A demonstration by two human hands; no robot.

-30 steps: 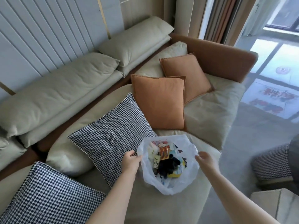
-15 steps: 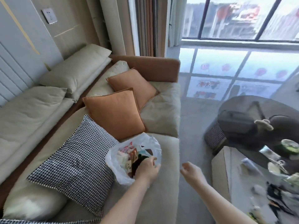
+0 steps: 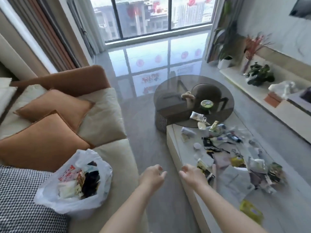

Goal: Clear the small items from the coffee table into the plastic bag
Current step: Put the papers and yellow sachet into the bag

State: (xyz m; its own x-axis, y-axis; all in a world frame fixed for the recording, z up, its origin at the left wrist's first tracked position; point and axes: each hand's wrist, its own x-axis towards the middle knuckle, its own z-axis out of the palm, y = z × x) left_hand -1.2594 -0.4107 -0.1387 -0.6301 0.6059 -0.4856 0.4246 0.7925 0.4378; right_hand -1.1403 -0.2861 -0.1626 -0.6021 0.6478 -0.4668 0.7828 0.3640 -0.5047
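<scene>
1. Both forearms are reaching forward from 6 o'clock, over the floor between sofa and table. The left hand (image 3: 152, 178) is hanging loose, fingers lightly curled, holding nothing. The right hand (image 3: 191, 175) is doing the same just beside it, its fingertips coming up to the near edge of the coffee table (image 3: 175, 148); I cannot tell whether they are touching it.
2. The plastic bag (image 3: 55, 197) is sitting at 8 o'clock on the sofa (image 3: 117, 158), mouth gaping, already holding packets and something black. It is leaning against a checked cushion (image 3: 20, 199).
3. Small items (image 3: 223, 148) are lying scattered over the table from 3 to 1 o'clock: wrappers, sachets, tubes, a hair clip. Motion blur is hiding the details.
4. Two orange cushions (image 3: 42, 142) are resting on the sofa at 9 to 10 o'clock.
5. A round dark glass table (image 3: 168, 91) is standing at 1 o'clock, carrying a green tub (image 3: 207, 104).
6. A large window (image 3: 143, 15) is filling 12 o'clock.
</scene>
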